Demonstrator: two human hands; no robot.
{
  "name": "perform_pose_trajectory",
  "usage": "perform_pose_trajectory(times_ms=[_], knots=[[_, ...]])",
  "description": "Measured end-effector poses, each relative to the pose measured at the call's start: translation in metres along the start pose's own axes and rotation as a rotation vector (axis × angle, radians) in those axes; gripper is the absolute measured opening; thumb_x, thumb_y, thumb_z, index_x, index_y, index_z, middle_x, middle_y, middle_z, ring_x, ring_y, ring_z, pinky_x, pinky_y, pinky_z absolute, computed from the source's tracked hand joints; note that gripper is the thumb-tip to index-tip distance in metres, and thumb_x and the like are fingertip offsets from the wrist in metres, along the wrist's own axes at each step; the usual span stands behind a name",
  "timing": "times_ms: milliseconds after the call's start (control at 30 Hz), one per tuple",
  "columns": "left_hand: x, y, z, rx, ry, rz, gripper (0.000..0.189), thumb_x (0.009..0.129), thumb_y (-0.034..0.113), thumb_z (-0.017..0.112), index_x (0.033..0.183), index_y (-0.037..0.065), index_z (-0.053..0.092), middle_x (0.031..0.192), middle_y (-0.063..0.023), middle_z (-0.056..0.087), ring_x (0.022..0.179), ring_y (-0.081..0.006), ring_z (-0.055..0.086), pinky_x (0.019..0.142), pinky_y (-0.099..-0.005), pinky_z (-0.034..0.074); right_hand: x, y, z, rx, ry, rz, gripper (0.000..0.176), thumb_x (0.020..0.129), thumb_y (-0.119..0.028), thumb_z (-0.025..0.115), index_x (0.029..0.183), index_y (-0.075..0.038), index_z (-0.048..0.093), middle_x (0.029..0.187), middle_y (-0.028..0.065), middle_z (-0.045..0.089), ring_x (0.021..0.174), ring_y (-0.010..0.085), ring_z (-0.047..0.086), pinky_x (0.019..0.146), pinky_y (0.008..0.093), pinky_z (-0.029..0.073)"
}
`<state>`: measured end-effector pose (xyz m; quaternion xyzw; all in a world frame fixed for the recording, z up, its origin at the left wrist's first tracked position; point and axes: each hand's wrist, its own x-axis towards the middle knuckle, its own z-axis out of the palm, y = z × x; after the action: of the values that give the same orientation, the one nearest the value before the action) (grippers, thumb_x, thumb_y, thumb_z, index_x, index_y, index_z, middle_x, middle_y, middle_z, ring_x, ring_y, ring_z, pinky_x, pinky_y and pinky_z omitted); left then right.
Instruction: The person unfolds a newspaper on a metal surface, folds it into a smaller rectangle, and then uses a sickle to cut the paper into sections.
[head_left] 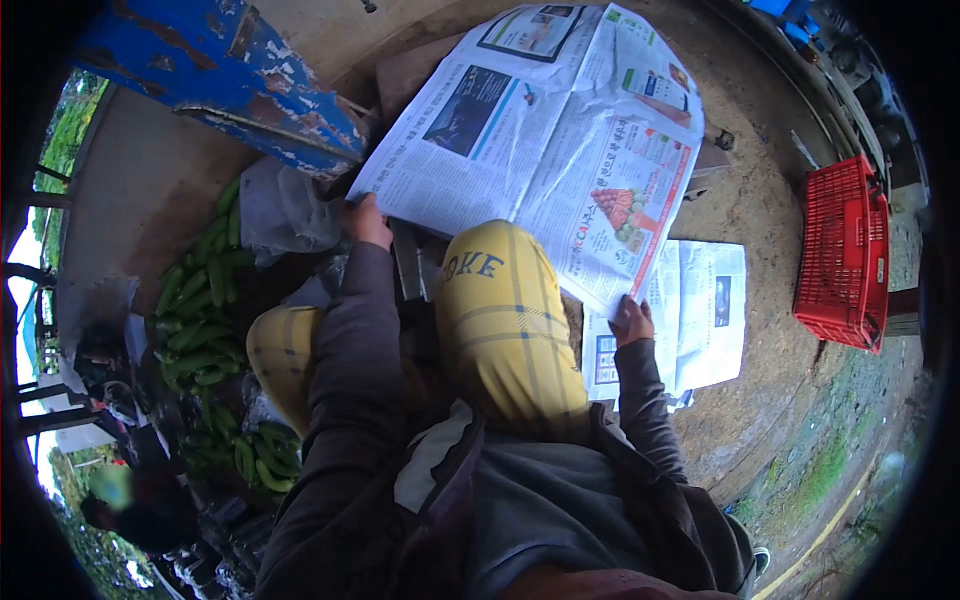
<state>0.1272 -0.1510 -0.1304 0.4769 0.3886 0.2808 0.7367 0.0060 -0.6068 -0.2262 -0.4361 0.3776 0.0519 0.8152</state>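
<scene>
We hold the spread newspaper (540, 140) at 12 o'clock: left hand (366, 222) fingers closed on its 8 o'clock edge, right hand (631, 322) fingers pinching its 5 o'clock corner. A red crate (845, 255) sits at 3 o'clock.

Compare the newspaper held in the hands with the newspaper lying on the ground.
The held newspaper is spread wide between left hand and right hand; the ground newspaper lies untouched, partly covered. The held newspaper shows a red advert; the ground newspaper looks paler. Both are printed sheets.
</scene>
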Motion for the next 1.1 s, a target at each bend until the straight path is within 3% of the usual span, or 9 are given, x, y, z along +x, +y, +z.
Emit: perform_pose_trajectory(times_ms=[200, 400, 667, 767, 900, 933, 1000, 1067, 1100], knots=[[-0.009, 0.006, 0.005, 0.009, 0.055, 0.026, 0.053, 0.077, -0.005, 0.055, 0.125, 0.005, 0.034, 0.109, -0.0136, 0.052, 0.090, -0.0229, 0.058, 0.070, -0.0347, 0.050, -0.015, -0.010, 0.013, -0.128, -0.014, 0.093, 0.025, 0.079, -0.026, 0.064, 0.097, -0.011, 0.055, 0.081, 0.0006, 0.054, 0.071, 0.0168, 0.052, 0.057, 0.0355, 0.040], [-0.004, 0.000, 0.005, 0.015, 0.056, 0.098, 0.052, 0.077, -0.009, 0.053, 0.124, 0.001, 0.033, 0.113, -0.0151, 0.050, 0.100, -0.0261, 0.055, 0.084, -0.0386, 0.047, -0.020, -0.015, 0.022, -0.135, -0.018, 0.094, 0.018, 0.079, -0.020, 0.064, 0.092, -0.009, 0.057, 0.077, 0.0001, 0.058, 0.062, 0.0155, 0.053, 0.049, 0.0314, 0.039], [-0.008, 0.006, 0.007, -0.066, -0.018, 0.108, 0.056, 0.076, -0.009, 0.052, 0.127, 0.001, 0.031, 0.119, -0.0189, 0.046, 0.105, -0.0264, 0.051, 0.091, -0.0396, 0.042, -0.008, -0.014, 0.009, -0.165, -0.055, 0.132, 0.028, 0.077, -0.015, 0.065, 0.101, -0.010, 0.051, 0.089, 0.0023, 0.060, 0.074, 0.0183, 0.058, 0.052, 0.0346, 0.038], [0.007, -0.009, 0.002, 0.022, 0.056, 0.230, 0.057, 0.076, -0.004, 0.056, 0.127, 0.000, 0.033, 0.120, -0.0213, 0.046, 0.109, -0.0299, 0.049, 0.094, -0.0403, 0.041, -0.007, -0.015, 0.007, -0.122, -0.157, 0.055, 0.020, 0.081, -0.013, 0.061, 0.098, -0.006, 0.056, 0.088, 0.0027, 0.060, 0.072, 0.0189, 0.056, 0.053, 0.0325, 0.039], [-0.028, 0.022, 0.019, 0.833, 0.056, 0.733, 0.069, 0.071, 0.009, 0.067, 0.130, 0.002, 0.033, 0.122, -0.0249, 0.045, 0.117, -0.0338, 0.044, 0.097, -0.0392, 0.037, -0.037, -0.055, 0.049, 0.026, -0.243, 0.069, 0.019, 0.082, -0.014, 0.058, 0.099, -0.006, 0.057, 0.091, 0.0031, 0.059, 0.078, 0.0195, 0.056, 0.063, 0.0382, 0.044], [-0.051, 0.037, 0.030, 0.991, -0.031, 0.874, 0.075, 0.068, 0.014, 0.071, 0.132, 0.003, 0.032, 0.124, -0.0249, 0.044, 0.119, -0.0344, 0.042, 0.099, -0.0387, 0.036, -0.046, -0.065, 0.067, 0.028, -0.257, 0.034, 0.020, 0.082, -0.014, 0.058, 0.100, -0.006, 0.056, 0.091, 0.0027, 0.058, 0.078, 0.0194, 0.056, 0.065, 0.0393, 0.045], [-0.074, 0.047, 0.048, 0.629, -0.696, 0.649, 0.082, 0.064, 0.020, 0.076, 0.132, 0.005, 0.032, 0.129, -0.0212, 0.041, 0.122, -0.0348, 0.039, 0.101, -0.0378, 0.033, -0.065, -0.087, 0.105, 0.028, -0.343, -0.056, 0.028, 0.082, -0.011, 0.058, 0.109, -0.006, 0.052, 0.096, 0.0041, 0.059, 0.085, 0.0203, 0.059, 0.069, 0.0396, 0.047], [-0.141, 0.093, 0.065, 0.887, -1.144, 0.735, 0.092, 0.061, 0.024, 0.079, 0.135, 0.004, 0.029, 0.138, -0.0183, 0.033, 0.129, -0.0298, 0.031, 0.102, -0.0387, 0.028, -0.077, -0.104, 0.142, 0.026, -0.439, -0.125, 0.030, 0.082, -0.009, 0.057, 0.111, -0.004, 0.050, 0.099, 0.0066, 0.059, 0.088, 0.0205, 0.059, 0.070, 0.0386, 0.049], [-0.172, 0.106, 0.069, 0.985, -1.144, 0.878, 0.094, 0.060, 0.026, 0.079, 0.136, 0.005, 0.027, 0.139, -0.0188, 0.032, 0.129, -0.0306, 0.030, 0.102, -0.0398, 0.027, -0.082, -0.108, 0.160, 0.035, -0.525, -0.197, 0.029, 0.083, -0.010, 0.057, 0.111, -0.006, 0.050, 0.099, 0.0059, 0.060, 0.088, 0.0203, 0.059, 0.071, 0.0389, 0.050]])
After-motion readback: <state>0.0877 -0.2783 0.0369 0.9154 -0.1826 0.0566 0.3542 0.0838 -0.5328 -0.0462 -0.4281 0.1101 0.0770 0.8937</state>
